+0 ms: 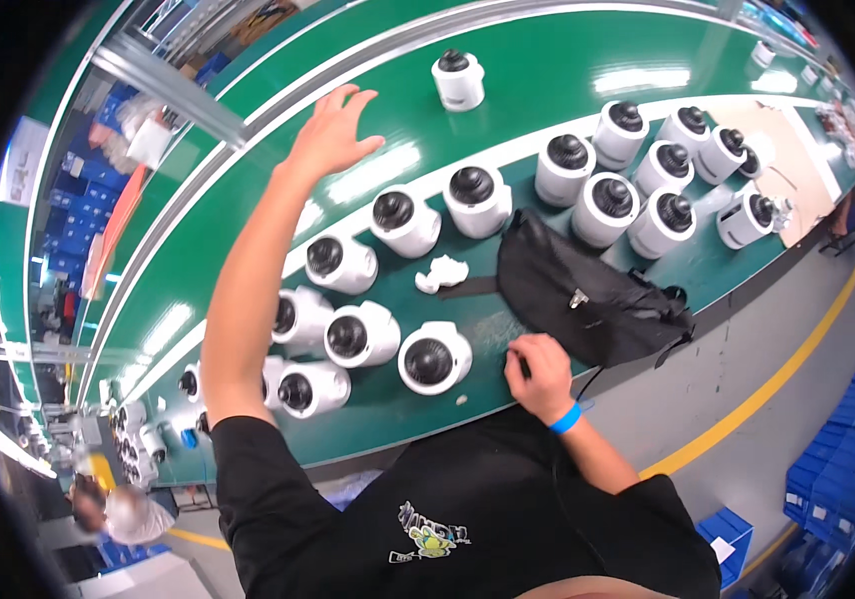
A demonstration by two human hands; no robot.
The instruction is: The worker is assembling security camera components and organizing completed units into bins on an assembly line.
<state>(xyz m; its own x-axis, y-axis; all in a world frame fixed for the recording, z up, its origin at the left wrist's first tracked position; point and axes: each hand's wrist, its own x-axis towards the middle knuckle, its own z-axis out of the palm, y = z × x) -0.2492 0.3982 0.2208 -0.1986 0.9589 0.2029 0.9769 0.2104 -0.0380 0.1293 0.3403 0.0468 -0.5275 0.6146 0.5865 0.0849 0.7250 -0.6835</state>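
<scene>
My left hand (pixel 332 135) reaches over the green conveyor belt, thumb and fingers apart, holding nothing. Beyond it to the right, apart from the fingers, a white dome security camera (pixel 460 88) with a black dome stands on the belt. At the near edge of the green worktable, my right hand (pixel 542 377) rests with its fingers loosely curled and nothing visible in them. Left of that hand stands another dome camera (pixel 433 359). A black bag (pixel 577 290) lies just beyond the right hand. Beside its strap is a crumpled white tissue (pixel 441 274).
Several more dome cameras stand along the table, one group on the left (pixel 361 335), another on the right (pixel 607 210). A metal rail (pixel 173 90) crosses above the belt. Blue bins (pixel 837 459) are stacked on the floor at right. A person (pixel 128 514) is at lower left.
</scene>
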